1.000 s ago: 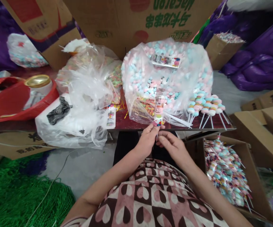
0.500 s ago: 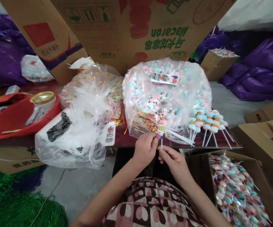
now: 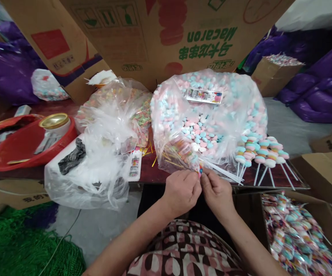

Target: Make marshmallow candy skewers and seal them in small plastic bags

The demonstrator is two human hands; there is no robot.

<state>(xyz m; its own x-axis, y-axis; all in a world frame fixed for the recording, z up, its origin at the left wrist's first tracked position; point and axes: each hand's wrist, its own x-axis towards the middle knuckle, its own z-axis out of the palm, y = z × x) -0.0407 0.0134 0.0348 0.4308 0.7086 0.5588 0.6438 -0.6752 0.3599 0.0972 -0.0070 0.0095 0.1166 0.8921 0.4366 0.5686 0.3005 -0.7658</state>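
In front of me, a marshmallow skewer in a clear wrapper (image 3: 192,158) points away from my body over the table edge. My left hand (image 3: 182,193) is closed around the printed lower end of this wrapper. Close beside it, my right hand (image 3: 217,193) pinches the same end between thumb and fingers. The stick is hidden by my hands. Behind the skewer lies a big open plastic bag of pink, blue and white marshmallows (image 3: 200,132). On its right stand several unwrapped marshmallow skewers (image 3: 265,153), next to loose white sticks (image 3: 224,172).
A stack of printed wrappers (image 3: 135,165) lies left of my hands, by yellow twist ties (image 3: 147,149). Further left are a white plastic bag (image 3: 97,165) and a red basin (image 3: 25,145). A carton of wrapped skewers (image 3: 300,234) stands below right; a large cardboard box (image 3: 154,34) rises behind.
My right hand has moved up from the stick to the wrapper's lower end, against my left hand. The skewer now leans to the left, and the view has shifted slightly.
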